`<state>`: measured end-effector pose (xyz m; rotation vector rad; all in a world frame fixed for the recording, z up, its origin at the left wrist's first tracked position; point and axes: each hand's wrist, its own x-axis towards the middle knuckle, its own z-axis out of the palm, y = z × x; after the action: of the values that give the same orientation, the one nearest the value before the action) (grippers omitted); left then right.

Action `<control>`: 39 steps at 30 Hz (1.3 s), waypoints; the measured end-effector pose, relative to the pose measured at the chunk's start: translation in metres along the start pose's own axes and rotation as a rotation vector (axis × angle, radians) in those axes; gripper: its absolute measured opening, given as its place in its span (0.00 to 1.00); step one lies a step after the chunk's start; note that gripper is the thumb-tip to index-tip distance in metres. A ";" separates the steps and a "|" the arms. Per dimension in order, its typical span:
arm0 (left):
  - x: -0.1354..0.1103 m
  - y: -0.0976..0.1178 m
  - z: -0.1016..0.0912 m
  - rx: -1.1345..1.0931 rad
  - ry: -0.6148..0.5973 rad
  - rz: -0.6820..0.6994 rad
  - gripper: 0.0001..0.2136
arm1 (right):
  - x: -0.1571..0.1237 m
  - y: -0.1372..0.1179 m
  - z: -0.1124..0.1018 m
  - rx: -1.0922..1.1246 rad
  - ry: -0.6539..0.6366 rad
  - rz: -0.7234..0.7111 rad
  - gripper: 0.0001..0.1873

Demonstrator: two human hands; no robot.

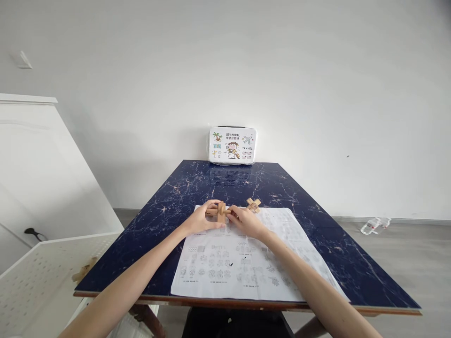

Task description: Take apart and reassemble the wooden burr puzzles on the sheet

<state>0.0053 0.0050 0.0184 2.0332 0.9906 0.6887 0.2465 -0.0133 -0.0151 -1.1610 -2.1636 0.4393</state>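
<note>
Tabletop (176, 192): marbled, overlaid by printed sheet (259, 256).
White case (232, 145): closed, contents hidden.
Grip: wooden assembly (221, 214) held by left hand (200, 219) and right hand (249, 221).

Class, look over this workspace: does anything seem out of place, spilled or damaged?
What look like clear plastic bottles lie on the floor near the wall, seemingly discarded. A brownish patch mars the white perforated surface left of the table; I cannot tell if it's spill or damage.
</note>
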 end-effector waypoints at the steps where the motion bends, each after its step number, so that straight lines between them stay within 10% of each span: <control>1: 0.000 0.000 0.000 0.005 0.004 -0.003 0.43 | 0.000 -0.001 0.000 0.001 0.004 -0.009 0.09; 17: 0.002 0.015 -0.005 -0.089 0.189 0.139 0.37 | 0.000 0.001 0.002 -0.010 0.010 -0.044 0.09; 25: 0.015 -0.019 -0.022 0.126 0.618 -0.116 0.37 | 0.001 0.004 0.006 -0.030 0.005 -0.018 0.07; 30: 0.017 -0.044 -0.023 0.533 0.559 -0.170 0.31 | 0.000 0.001 0.005 0.010 0.013 -0.005 0.08; 39: 0.017 -0.050 -0.020 0.593 0.436 -0.277 0.36 | 0.001 0.000 0.005 0.124 0.058 0.014 0.08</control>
<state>-0.0201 0.0474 -0.0083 2.2062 1.8719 0.7649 0.2423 -0.0126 -0.0183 -1.1077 -2.0497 0.5310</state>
